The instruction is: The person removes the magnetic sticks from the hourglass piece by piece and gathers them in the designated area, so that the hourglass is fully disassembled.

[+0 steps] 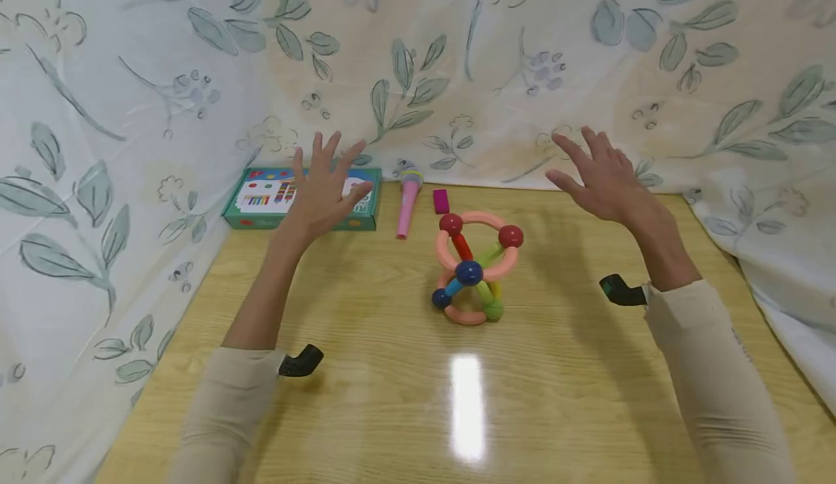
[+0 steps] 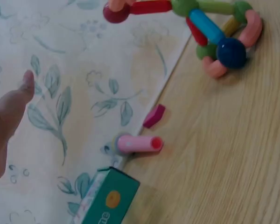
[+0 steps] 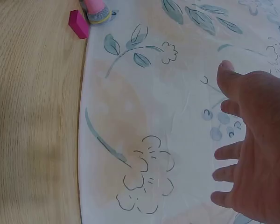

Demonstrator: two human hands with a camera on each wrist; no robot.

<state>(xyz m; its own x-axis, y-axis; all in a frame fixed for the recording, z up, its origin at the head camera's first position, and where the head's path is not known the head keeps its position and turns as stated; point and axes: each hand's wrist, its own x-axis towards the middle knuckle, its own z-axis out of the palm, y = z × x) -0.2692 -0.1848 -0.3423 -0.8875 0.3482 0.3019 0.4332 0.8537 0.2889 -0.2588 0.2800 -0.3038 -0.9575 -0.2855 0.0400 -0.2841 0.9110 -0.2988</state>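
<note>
Here, a toy built of coloured rods, balls and pink curved pieces (image 1: 473, 266) stands on its own on a wooden table (image 1: 366, 368), in the middle, nearer the person than either set of fingertips and between the two forearms. Neither hand touches it.

The left hand (image 1: 322, 190) is raised above the table with its fingers (image 1: 326, 152) spread wide and straight, holding nothing; the toy lies to the right of these fingers and below them. The right hand (image 1: 601, 175) is likewise lifted, fingers (image 1: 567, 152) splayed and relaxed, gripping nothing; the toy lies to their left and closer to the person. Judging by this, the hands seem held clear so the toy stays balanced by itself.

Beyond the left fingers, against the backdrop, lies a green picture box (image 1: 261, 201), partly hidden by that hand. Just right of those fingers lie a pink toy microphone (image 1: 408, 204) and a small magenta block (image 1: 440, 200), both apart from the toy. A leaf-patterned cloth (image 1: 457, 70) hangs behind all fingertips and drapes down both sides of the table.
</note>
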